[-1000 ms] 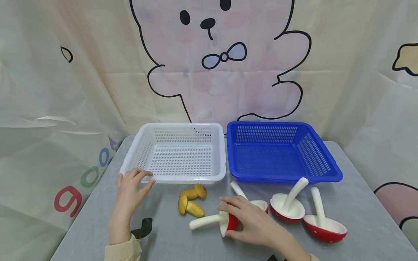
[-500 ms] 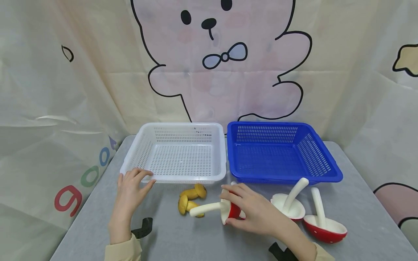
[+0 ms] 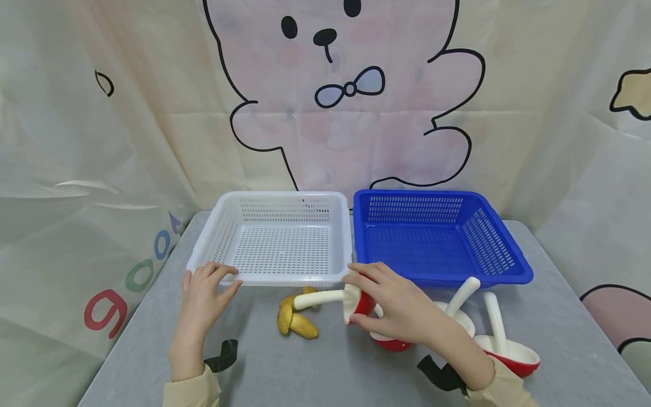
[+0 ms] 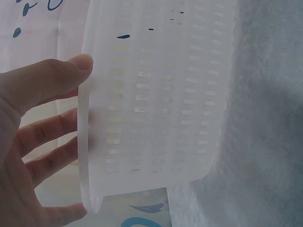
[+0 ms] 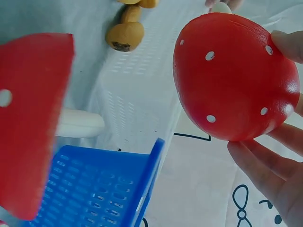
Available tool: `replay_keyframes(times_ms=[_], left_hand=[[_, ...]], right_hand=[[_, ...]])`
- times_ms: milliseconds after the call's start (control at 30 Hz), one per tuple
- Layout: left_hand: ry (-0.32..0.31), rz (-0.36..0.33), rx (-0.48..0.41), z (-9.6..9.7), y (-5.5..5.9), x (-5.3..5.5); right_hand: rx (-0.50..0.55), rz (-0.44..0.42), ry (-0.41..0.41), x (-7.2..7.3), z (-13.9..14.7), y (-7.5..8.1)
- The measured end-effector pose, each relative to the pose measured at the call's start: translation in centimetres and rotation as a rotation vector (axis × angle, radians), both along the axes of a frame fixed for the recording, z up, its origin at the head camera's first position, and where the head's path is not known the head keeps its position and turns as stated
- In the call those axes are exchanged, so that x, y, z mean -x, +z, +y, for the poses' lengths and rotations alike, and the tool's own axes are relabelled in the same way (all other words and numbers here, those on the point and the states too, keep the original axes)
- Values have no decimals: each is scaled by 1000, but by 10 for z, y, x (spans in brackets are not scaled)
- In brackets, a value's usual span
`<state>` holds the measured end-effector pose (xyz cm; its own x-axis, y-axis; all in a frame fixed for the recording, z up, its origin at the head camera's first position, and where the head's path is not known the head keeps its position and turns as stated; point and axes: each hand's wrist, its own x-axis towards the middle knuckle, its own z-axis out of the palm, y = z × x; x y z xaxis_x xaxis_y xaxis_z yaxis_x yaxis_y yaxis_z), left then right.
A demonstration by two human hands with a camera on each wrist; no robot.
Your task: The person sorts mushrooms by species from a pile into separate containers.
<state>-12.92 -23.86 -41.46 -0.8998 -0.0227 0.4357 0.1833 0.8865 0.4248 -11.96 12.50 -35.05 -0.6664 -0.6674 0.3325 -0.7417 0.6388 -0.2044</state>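
Observation:
My right hand (image 3: 402, 308) grips a toy mushroom with a red, white-dotted cap (image 5: 232, 78) by that cap. Its white stem (image 3: 320, 298) points left and overlaps a yellow mushroom in the head view. At the front left corner of the white basket (image 3: 285, 280), my left hand (image 3: 205, 302) holds the rim (image 4: 83, 142) between thumb and fingers. Two small yellow toy mushrooms (image 3: 300, 327) lie in front of that basket. Another red mushroom (image 3: 390, 343) lies partly hidden under my right hand.
A blue basket (image 3: 442, 280) stands right of the white one, near the back of the grey table (image 3: 305, 379). Two more red-capped mushrooms, one white-stemmed mushroom (image 3: 465, 294) and another (image 3: 508, 353), lie cap-down at the right. A printed curtain (image 3: 325, 141) hangs behind.
My right hand has lifted the red mushroom and carried it away from me, toward the gap between the baskets. The left hand has stayed at the white basket's rim.

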Motion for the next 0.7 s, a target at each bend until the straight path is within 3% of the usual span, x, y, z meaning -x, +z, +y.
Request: replay_keyframes(times_ms=[267, 700], left_hand=[[-4, 4, -6, 1, 0, -1], [-3, -4, -2, 0, 1, 0]], right_hand=[[41, 35, -29, 9, -6, 8], [130, -44, -99, 34, -16, 13]])
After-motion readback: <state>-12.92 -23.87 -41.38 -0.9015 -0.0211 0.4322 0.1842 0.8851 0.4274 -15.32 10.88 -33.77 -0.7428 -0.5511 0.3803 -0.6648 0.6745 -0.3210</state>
